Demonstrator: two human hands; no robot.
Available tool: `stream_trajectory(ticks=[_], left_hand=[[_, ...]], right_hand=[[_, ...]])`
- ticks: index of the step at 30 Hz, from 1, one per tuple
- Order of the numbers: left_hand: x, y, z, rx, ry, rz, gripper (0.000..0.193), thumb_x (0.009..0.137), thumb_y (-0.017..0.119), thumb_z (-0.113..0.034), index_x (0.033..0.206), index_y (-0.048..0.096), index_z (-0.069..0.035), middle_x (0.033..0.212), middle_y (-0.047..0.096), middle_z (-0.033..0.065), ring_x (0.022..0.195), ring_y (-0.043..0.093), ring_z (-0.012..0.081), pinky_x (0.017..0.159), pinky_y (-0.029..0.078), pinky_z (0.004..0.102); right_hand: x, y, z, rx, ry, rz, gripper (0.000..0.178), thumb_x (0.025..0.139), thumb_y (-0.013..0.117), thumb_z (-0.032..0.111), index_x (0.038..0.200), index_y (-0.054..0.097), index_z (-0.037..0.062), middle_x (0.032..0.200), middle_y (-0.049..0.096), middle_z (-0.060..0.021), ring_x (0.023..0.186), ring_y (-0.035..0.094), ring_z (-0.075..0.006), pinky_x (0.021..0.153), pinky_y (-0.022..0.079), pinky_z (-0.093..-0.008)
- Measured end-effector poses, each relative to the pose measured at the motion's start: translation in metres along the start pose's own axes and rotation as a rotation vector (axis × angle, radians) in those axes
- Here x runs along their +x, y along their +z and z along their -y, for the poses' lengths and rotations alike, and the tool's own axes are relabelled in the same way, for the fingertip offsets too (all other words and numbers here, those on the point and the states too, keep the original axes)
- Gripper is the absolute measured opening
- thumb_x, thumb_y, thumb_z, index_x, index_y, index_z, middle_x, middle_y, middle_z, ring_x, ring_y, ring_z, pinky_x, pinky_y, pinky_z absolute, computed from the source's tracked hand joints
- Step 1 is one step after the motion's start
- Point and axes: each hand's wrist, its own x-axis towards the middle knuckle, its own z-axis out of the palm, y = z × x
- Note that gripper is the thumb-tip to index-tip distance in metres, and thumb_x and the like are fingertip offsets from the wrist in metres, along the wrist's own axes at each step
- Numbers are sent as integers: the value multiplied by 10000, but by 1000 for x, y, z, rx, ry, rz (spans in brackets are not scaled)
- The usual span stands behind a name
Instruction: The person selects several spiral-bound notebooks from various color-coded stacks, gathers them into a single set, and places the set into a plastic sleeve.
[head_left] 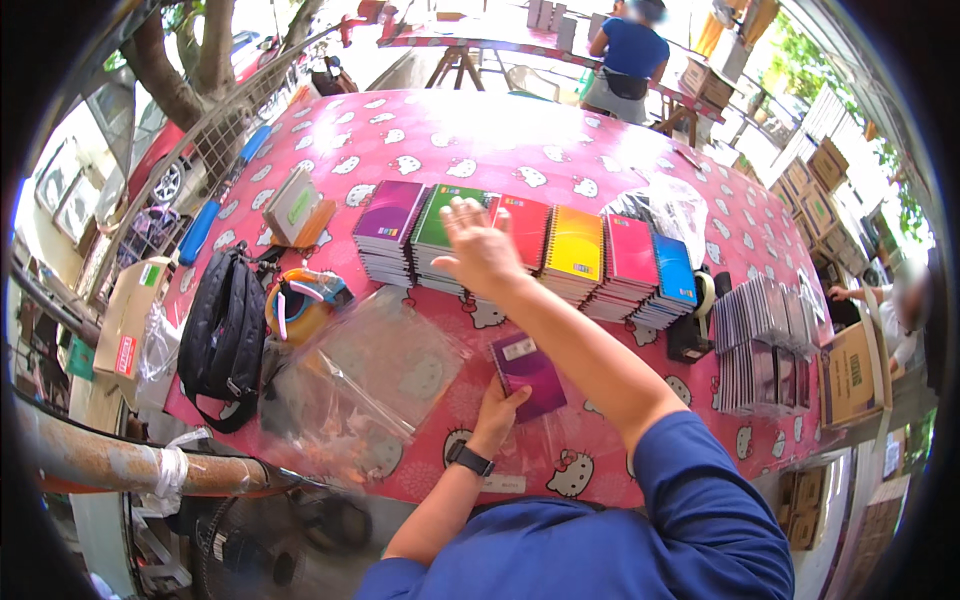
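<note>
My left hand (492, 418), a dark watch on its wrist, is closed on a small purple notebook (535, 385) near the table's front edge. A white label shows at the notebook's upper end. Reaching across in front of me, my right hand (482, 250) is open, with fingers stretched over the green notebooks (434, 232) and the red notebooks (524, 232); whether it touches them I cannot tell. The row of spiral-bound stacks also has purple notebooks (388, 212) at its left end, then yellow notebooks (574, 243), pink notebooks (632, 250) and blue notebooks (674, 270) rightward.
Clear plastic bags (385, 365) lie left of my left hand, beside a black bag (222, 335) and tape rolls (300, 310). Wrapped notebook stacks (765, 350) and a black tape dispenser (690, 335) stand right. Cardboard boxes (850, 370) and another person (905, 320) are beyond the right edge.
</note>
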Motion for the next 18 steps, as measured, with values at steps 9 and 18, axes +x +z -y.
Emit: stream_trajectory(ticks=[9,18], left_hand=[[5,-18,15,213,-78,58,409,785,529,19,1190,469,35,1103,590,106,1014,550,191,899,420,299],[4,-6,-13,-22,-354,174,320,847,576,-128,1136,528,1,1066,617,84,938,593,176,840,458,304]], right_hand=[[8,-53,-8,467,-146,-270,109,760,537,58,834,617,59,758,617,-106,761,604,-249,699,482,-347],[-170,-71,-91,677,632,872,211,775,650,167,925,657,20,828,657,-162,768,636,-298,726,486,-370]])
